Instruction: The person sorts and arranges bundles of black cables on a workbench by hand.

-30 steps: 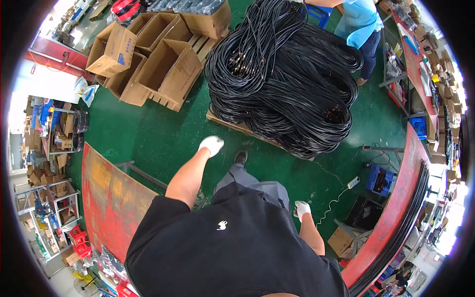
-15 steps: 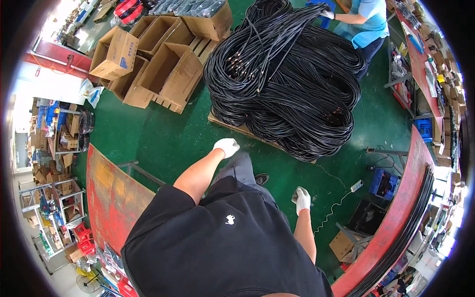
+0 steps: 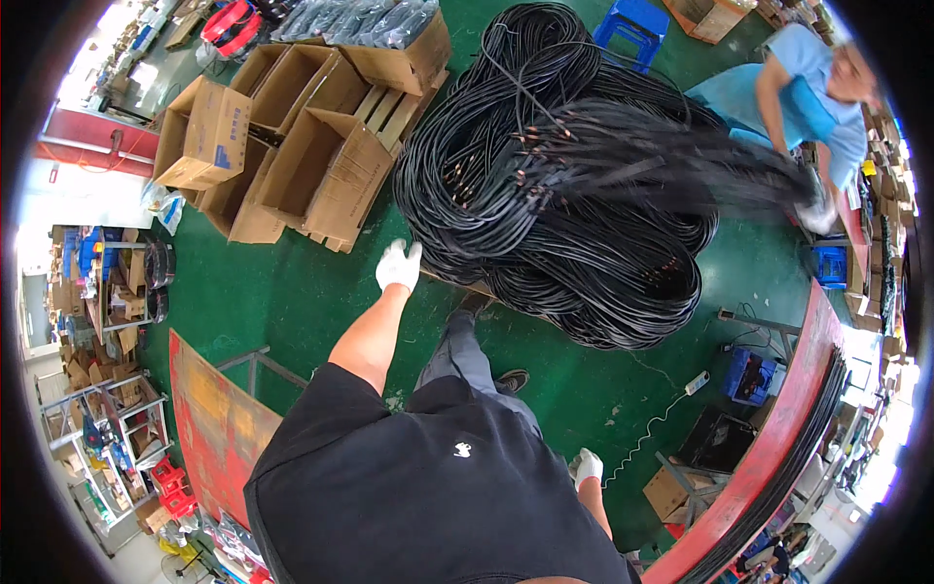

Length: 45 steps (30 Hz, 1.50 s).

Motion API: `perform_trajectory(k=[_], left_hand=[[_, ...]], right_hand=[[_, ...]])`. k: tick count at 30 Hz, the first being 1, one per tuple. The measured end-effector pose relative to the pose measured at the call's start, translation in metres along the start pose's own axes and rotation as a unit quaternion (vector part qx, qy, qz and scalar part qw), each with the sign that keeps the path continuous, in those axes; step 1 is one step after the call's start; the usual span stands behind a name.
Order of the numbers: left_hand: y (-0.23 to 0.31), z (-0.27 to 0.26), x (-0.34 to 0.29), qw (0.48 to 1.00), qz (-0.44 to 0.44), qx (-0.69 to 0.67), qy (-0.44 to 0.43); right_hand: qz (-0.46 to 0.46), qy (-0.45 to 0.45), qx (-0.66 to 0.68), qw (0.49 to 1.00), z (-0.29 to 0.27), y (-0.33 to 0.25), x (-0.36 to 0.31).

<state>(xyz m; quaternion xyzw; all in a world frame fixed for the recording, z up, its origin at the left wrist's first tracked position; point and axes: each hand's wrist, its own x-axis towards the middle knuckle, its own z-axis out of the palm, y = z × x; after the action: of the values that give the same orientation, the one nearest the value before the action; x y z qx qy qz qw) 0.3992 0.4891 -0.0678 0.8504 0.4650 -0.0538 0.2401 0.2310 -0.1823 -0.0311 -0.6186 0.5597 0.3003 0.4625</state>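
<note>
A big pile of coiled black cables (image 3: 564, 263) sits on the green floor (image 3: 321, 302), with the edge of a wooden pallet (image 3: 468, 283) showing beneath its near side. Copper-coloured ends poke out among the coils.

The person's left hand (image 3: 399, 268), in a white glove, is just beside the pile's near left edge. It is open, fingers spread, with nothing in its grasp; whether a fingertip touches the cables I cannot tell. The right hand (image 3: 586, 467), also gloved in white, hangs low on the near side of the pile, well apart from it. Its palm is hidden, so I cannot tell how far open it is or whether it has hold of anything.

At the pile's far right side, a co-worker (image 3: 812, 107) in light blue holds one end of a cable bundle (image 3: 671, 156), which stretches, blurred, across the top of the pile, its copper tips toward the left.

Left of the pile stand open cardboard boxes (image 3: 341, 185). Beyond its far edge is a blue stool (image 3: 632, 29). To the near right of the pile, a red desk (image 3: 754, 453) carries a long row of black cables (image 3: 793, 457).
</note>
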Motion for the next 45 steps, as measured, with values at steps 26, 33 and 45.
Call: perform_trajectory(k=[26, 33, 45], left_hand=[[0.262, 0.058, 0.355, 0.975, 0.085, 0.201, 0.045], [0.363, 0.024, 0.189, 0.924, 0.353, 0.003, -0.143], [0.256, 0.067, 0.446, 0.987, 0.049, 0.081, -0.129]], right_hand=[[0.003, -0.044, -0.057, 0.997, 0.163, -0.067, -0.086], [0.013, -0.132, -0.134, 0.982, 0.209, -0.096, -0.058], [0.015, -0.024, -0.069, 0.997, 0.187, -0.132, -0.064]])
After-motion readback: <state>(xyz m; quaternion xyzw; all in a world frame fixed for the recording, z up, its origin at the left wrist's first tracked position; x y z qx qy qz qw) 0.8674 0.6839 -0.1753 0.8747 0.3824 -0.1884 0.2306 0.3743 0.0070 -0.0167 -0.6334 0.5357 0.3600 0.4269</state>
